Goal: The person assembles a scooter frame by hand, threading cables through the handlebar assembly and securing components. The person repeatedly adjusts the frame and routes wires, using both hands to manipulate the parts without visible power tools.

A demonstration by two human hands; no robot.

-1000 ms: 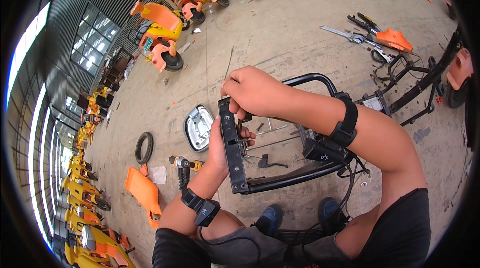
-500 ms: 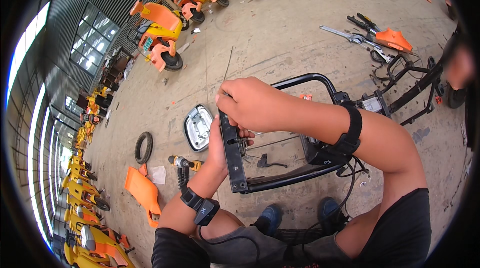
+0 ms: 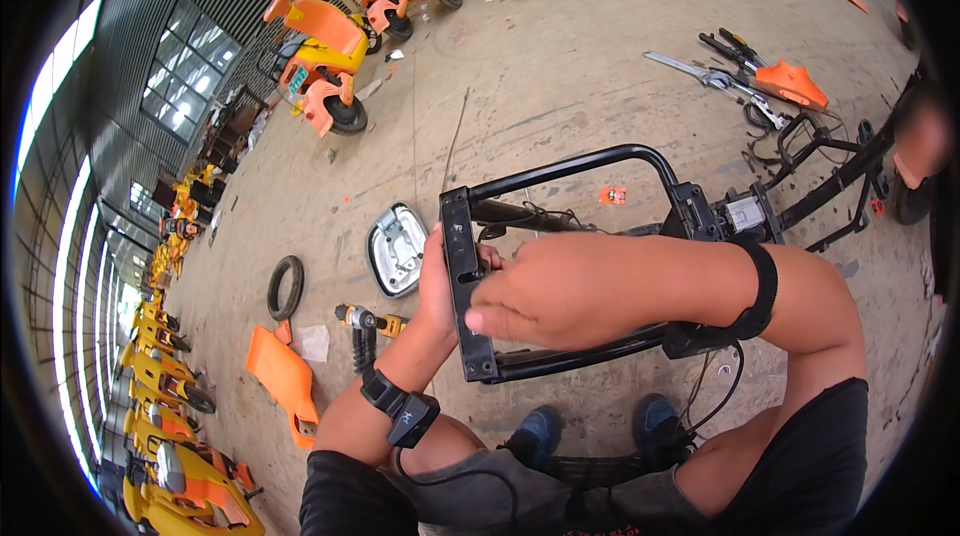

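Observation:
A black tubular scooter frame stretches before me, its flat slotted end plate facing left. Fingers of my left hand wrap around the plate from its outer side, with fingertips showing past its inner edge. My right hand is bent over the plate's lower half, thumb against its face. The other fingers are curled underneath and hidden, so anything they pinch cannot be made out. My right forearm covers the middle of the frame.
On the floor left lie a white-and-black shell part, a tire, a yellow power tool and an orange panel. Pliers and a wrench lie far right beside an orange cover. Yellow-orange scooters stand far left.
My right hand has moved from the plate's upper end down to its lower half, uncovering the top corner. The forearm now hides the brake lever on the floor. My left hand keeps its grip.

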